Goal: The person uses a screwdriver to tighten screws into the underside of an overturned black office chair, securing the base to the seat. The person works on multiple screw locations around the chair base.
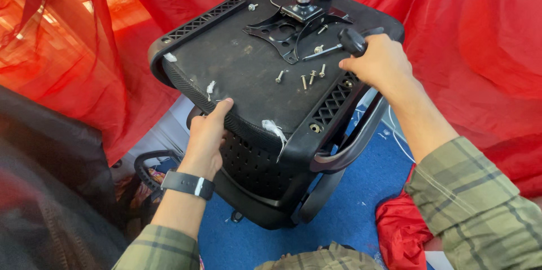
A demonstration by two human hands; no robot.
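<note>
Black chair seat [248, 72], red cloth [463, 27], blue floor [355, 208], green plaid sleeves [480, 208].

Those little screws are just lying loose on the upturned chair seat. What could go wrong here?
The loose screws lie on a seat underside that looks tilted; a nudge might roll them onto the blue floor. The left hand grips only the seat's edge, so the chair may shift. The right hand holds a black-handled tool near the metal plate and could slip.

No packages, labels, signs or screens visible anywhere in view.
</note>
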